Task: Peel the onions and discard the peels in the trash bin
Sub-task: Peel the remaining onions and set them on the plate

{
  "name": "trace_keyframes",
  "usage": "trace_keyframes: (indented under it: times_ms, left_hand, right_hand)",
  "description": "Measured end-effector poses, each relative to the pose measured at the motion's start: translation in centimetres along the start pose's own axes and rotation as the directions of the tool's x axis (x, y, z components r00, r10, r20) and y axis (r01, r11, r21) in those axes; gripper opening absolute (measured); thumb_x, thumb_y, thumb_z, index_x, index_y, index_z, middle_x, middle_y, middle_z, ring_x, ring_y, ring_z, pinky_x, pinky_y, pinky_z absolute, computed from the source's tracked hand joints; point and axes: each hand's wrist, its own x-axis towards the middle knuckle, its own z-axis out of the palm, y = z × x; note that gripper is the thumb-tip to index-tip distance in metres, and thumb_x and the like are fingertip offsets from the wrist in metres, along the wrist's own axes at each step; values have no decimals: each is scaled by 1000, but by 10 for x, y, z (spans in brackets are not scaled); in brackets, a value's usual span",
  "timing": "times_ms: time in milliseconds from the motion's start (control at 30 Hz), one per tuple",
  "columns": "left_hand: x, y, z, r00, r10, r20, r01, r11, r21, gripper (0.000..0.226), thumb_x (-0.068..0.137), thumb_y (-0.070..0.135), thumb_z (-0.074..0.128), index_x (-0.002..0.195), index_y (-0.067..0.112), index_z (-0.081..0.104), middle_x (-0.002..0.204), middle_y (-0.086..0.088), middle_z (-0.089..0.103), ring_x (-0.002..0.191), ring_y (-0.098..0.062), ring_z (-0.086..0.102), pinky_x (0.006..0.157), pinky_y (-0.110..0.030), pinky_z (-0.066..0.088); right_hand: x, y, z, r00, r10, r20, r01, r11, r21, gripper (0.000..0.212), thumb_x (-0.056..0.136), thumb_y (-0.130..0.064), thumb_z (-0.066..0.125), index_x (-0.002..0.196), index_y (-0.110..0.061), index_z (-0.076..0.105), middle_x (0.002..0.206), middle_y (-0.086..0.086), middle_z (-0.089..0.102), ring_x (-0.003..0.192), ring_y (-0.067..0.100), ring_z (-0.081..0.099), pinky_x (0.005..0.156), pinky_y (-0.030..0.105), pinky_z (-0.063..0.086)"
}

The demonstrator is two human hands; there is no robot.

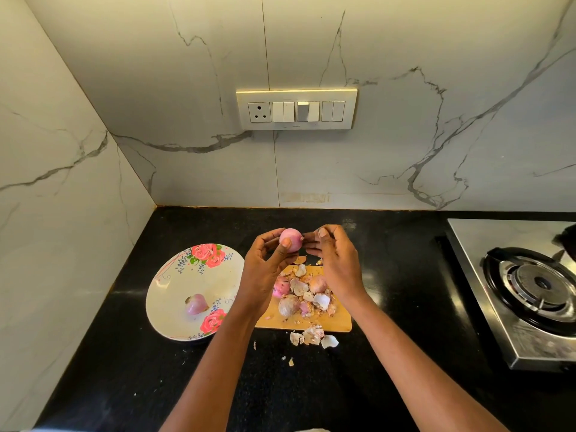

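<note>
A pink peeled onion point(290, 240) is held up above the far edge of a wooden cutting board point(338, 321), over the black counter point(124, 353). The left hand point(265, 269) grips it, thumb across the front and fingers curled round the back. The right hand point(336, 260) is just beside the onion on its right, with the fingers bent and the fingertips point(322, 232) pinched together close to the onion's tip; whether they hold a scrap of skin is too small to tell.

Below the hands, the cutting board carries a heap of dry peels point(307, 294) mixed with several unpeeled onions point(288, 304). Both forearms cross in front of the board and hide part of it. A few more peels point(313, 335) lie on the counter just off the board's near edge.

Left of the board, touching the left forearm in the view, sits a white plate point(174, 288) printed with pink roses, tilted slightly, with one peeled onion half point(196, 304) lying on it. Well to the right is a steel gas stove point(523, 294) with a black burner ring. On the marbled wall tiles point(389, 151) behind is a switch panel point(296, 110) with a socket. No readable writing shows on anything.
</note>
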Motion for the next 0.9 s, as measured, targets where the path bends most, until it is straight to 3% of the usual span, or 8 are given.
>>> trace_keyframes:
  times_ms: [100, 267, 500, 667, 900]
  left_hand:
    - [0, 0, 2, 997, 68, -29, -63, 986, 153, 43, 82, 38, 75, 122, 29, 62, 123, 4, 68, 113, -13, 67, 89, -30, 59]
    - [2, -2, -5, 994, 105, -38, -93, 965, 244, 47, 83, 17, 82, 124, 25, 60, 117, 10, 68, 102, 3, 68, 80, -15, 55]
    - [0, -1, -10, 995, 98, -12, -95, 984, 153, 50, 78, 26, 79, 125, 20, 63, 120, 2, 72, 111, -9, 70, 87, -22, 57]
    - [-4, 0, -12, 995, 71, 63, -77, 992, 99, 53, 85, 30, 69, 136, 23, 59, 128, 7, 70, 119, -7, 65, 90, -21, 56]
    - [-5, 2, -9, 993, 78, 85, -85, 993, 86, 49, 91, 27, 66, 139, 23, 57, 130, 4, 69, 122, -16, 64, 100, -34, 55]
  right_hand:
    - [-1, 1, -3, 997, 36, 62, -34, 999, -24, 27, 107, -34, 44, 110, -16, 63, 103, -2, 74, 95, 10, 73, 85, 33, 61]
    - [1, 0, -5, 966, 105, 236, -115, 993, 29, 31, 103, -34, 56, 130, -22, 63, 122, -5, 70, 107, 7, 69, 89, 31, 60]
    - [-3, -3, -5, 946, 131, 297, -167, 981, 98, 29, 99, -25, 63, 126, -18, 60, 117, 1, 72, 104, 16, 72, 86, 36, 62]
    - [0, -13, -5, 966, 93, 242, -126, 984, 125, 28, 94, -24, 70, 118, -15, 60, 113, -1, 72, 101, 10, 72, 78, 28, 61]
    - [2, -13, -3, 971, 19, 237, -42, 995, 93, 32, 98, -29, 64, 129, -20, 65, 117, 1, 72, 104, 15, 71, 79, 31, 62]
